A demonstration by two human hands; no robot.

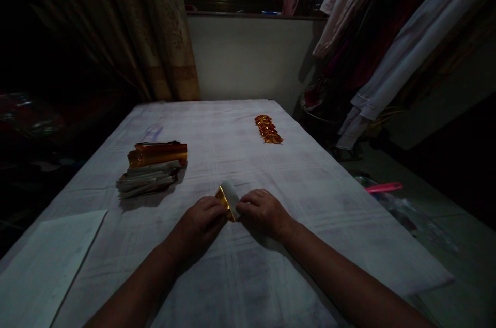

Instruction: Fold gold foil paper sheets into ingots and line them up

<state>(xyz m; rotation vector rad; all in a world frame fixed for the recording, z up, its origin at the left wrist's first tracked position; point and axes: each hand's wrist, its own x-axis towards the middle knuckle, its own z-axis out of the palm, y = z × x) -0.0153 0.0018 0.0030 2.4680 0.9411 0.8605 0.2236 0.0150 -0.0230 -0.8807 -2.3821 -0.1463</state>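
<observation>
My left hand and my right hand meet at the middle of the table, both closed in a pinch on a small gold-and-white foil paper. The paper is partly folded, its gold side to the left and its white side up. A stack of flat gold and white papers lies to the left of my hands. A row of small folded gold pieces lies farther back on the right.
A pale cloth covers the table. A white sheet lies at the near left corner. Curtains hang behind on the left, clothes on the right. A pink object lies on the floor.
</observation>
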